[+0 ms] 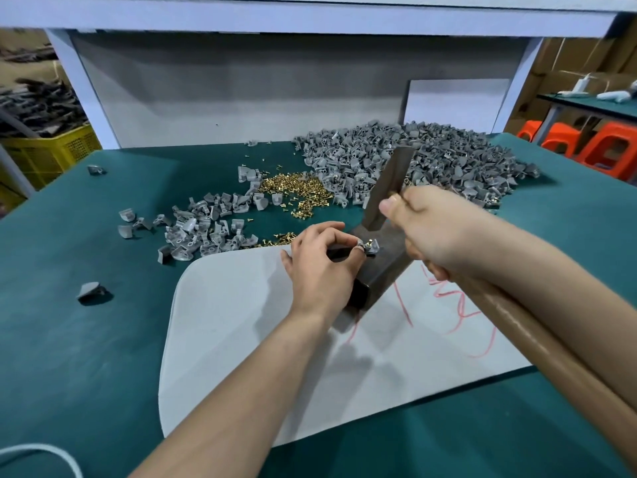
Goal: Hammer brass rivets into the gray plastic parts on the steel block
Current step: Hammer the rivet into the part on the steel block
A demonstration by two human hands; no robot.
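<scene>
On the far end of the steel block (382, 267), at mid-table, one gray part (373, 247) sat with a brass rivet (368, 241) standing in it, apparently upright and not yet driven. The left hand (320, 260) pinched the part between thumb and forefinger. The right hand (431, 229) was clamped round the hammer (389, 188) just below its head, which was raised above the block. Its handle ran from near right toward centre, head pointing far and up. The block's length ran near to far. A large heap of parts (431, 157) lay far right, loose rivets (296, 191) at centre, and a smaller heap (203, 225) left. Which heap was finished could not be told. Judged: much work remained.
</scene>
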